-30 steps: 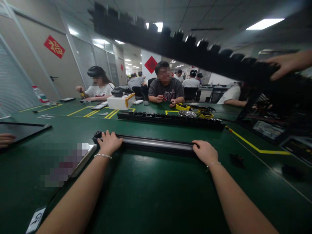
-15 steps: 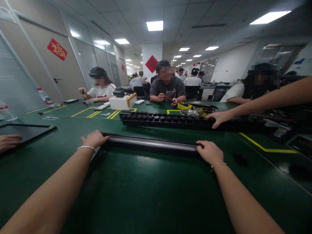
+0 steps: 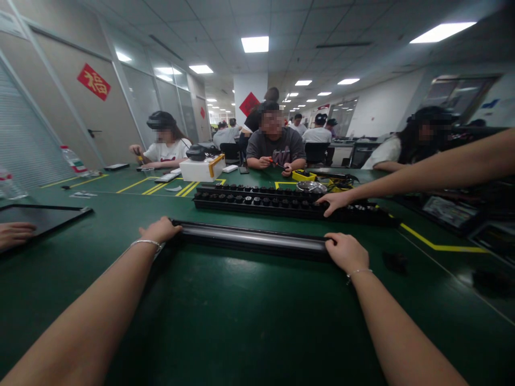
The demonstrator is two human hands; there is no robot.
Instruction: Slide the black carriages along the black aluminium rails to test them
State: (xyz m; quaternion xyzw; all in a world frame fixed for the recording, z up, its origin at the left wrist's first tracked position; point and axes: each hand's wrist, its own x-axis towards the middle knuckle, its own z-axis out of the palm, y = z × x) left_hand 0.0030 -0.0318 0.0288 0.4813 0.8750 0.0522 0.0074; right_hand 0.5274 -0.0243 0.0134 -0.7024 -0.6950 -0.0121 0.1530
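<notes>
The left hand (image 3: 160,230) is gripping the left end of a long dark roller bar (image 3: 253,239), fingers curled over the end so the grip is pinching the bar. The right hand (image 3: 346,251) is doing the same at the right end, fingers wrapped over the bar's tip. Both wrists are wearing thin bracelets. The roller bar is lying flat across the green surface (image 3: 249,321), roughly parallel to the near edge and about midway toward the far edge, its pale shiny top strip catching the ceiling light.

Just beyond the bar, a long black tray of small round caps (image 3: 261,202) is sitting on the surface, also running parallel to it. A co-worker's hand (image 3: 333,201) is reaching in from the right edge and resting on the right part of that tray. Another person's hand (image 3: 14,234) is lying at the left edge beside a flat black panel (image 3: 40,216). Toward the far edge a white box (image 3: 201,168), a yellow container (image 3: 302,176) and a metal bowl (image 3: 310,187) are standing, with seated people working behind them. Yellow tape lines (image 3: 434,244) are crossing the surface on the right
</notes>
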